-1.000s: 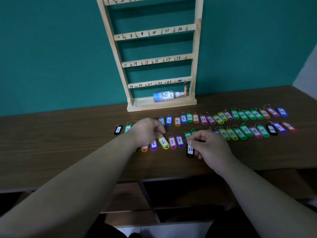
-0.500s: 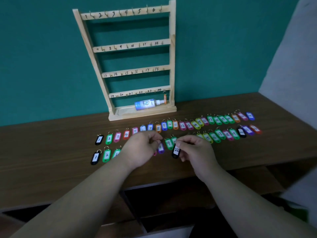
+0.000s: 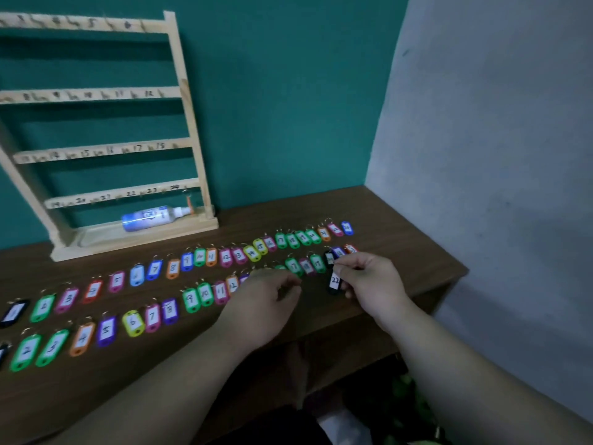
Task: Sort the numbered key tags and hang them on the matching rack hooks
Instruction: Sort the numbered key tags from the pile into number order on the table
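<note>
Black tag 22 [image 3: 334,282] pinched by right hand [image 3: 373,279], above table [image 3: 321,319].

Black, white-labelled tag [image 3: 334,282] — teal wall [image 3: 272,107], brown table [image 3: 401,226].

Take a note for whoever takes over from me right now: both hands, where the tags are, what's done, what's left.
Right hand: grip pinches black tag 22, which dangles from it.
Left hand: curled over the near row; too blurred to tell whether it holds anything.
Other tags: two rows on the table, seemingly in number order.
Rack: hooks look bare, though an orange bit by hook 24 is unclear; a bottle lies in its base.
Left: hang 22, then the rest.
</note>
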